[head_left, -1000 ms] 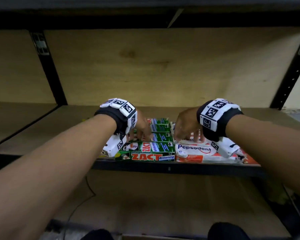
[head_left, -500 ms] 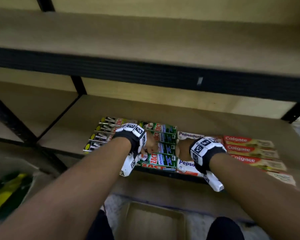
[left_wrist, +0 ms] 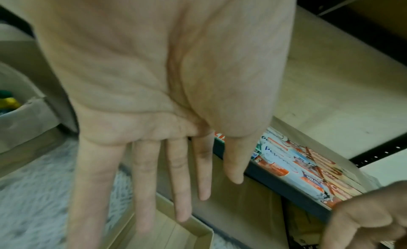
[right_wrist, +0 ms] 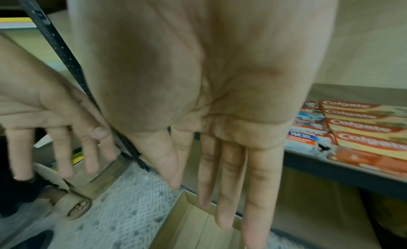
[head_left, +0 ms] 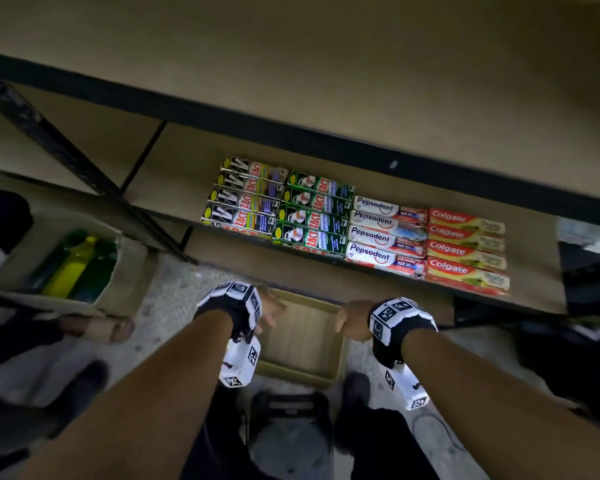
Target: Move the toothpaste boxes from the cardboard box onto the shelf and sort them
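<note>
Toothpaste boxes lie sorted in rows on the shelf (head_left: pixel 174 188): black Zact boxes (head_left: pixel 243 199) at the left, green Zact boxes (head_left: pixel 312 213), white Pepsodent boxes (head_left: pixel 385 237), and red Colgate boxes (head_left: pixel 465 251) at the right. Below the shelf, on the floor, sits the cardboard box (head_left: pixel 302 341), and the part of its inside that shows holds nothing. My left hand (head_left: pixel 269 308) and right hand (head_left: pixel 349 320) hover above it with straight fingers (left_wrist: pixel 180 183), empty. In the right wrist view the fingers (right_wrist: pixel 229 183) point down over the box (right_wrist: pixel 198 226).
A second carton (head_left: pixel 125 268) with yellow and green bottles (head_left: pixel 73 268) stands on the floor at the left. A black upright (head_left: pixel 66 157) of the rack slants beside it. Dark objects lie at the right under the shelf. My knees are below.
Both hands have left the toothpaste boxes on the shelf and dropped down toward the cardboard box. The head view has pulled back and tilted down.
</note>
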`<state>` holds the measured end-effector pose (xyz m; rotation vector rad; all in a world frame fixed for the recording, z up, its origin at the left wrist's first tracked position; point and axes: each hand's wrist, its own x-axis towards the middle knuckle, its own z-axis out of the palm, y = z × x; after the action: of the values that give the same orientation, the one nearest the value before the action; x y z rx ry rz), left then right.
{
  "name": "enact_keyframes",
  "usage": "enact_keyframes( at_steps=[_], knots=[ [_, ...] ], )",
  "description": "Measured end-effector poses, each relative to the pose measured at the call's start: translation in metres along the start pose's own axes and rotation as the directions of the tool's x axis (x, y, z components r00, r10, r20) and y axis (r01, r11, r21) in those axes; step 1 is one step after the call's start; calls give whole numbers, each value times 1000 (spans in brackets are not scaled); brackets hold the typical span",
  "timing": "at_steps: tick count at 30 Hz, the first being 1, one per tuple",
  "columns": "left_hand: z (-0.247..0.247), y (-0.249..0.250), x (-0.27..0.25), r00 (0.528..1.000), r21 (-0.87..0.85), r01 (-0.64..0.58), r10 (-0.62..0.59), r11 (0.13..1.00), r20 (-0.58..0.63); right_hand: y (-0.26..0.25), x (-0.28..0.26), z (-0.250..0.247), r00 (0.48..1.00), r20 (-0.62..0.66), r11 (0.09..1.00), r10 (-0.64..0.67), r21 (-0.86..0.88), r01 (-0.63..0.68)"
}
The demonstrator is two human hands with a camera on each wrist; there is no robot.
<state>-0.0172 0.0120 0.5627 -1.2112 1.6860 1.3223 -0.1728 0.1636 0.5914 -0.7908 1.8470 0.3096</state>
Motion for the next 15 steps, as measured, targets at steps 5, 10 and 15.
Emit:
enact_keyframes(
  at_steps=[5,10,15],
  knots=[
    [14,-47,-5,994,-86,104,-101,991,33,14,-10,28,999,-21,999,39,4,-39],
    [15,-71,-3,991,-108,119,-113,987,65,12,-4,57,996,32,979,78,189,-82],
    [34,-83,7,991,-250,71,-96,966,-89,21,30,83,997,-35,943,66,328,-51]
  ],
)
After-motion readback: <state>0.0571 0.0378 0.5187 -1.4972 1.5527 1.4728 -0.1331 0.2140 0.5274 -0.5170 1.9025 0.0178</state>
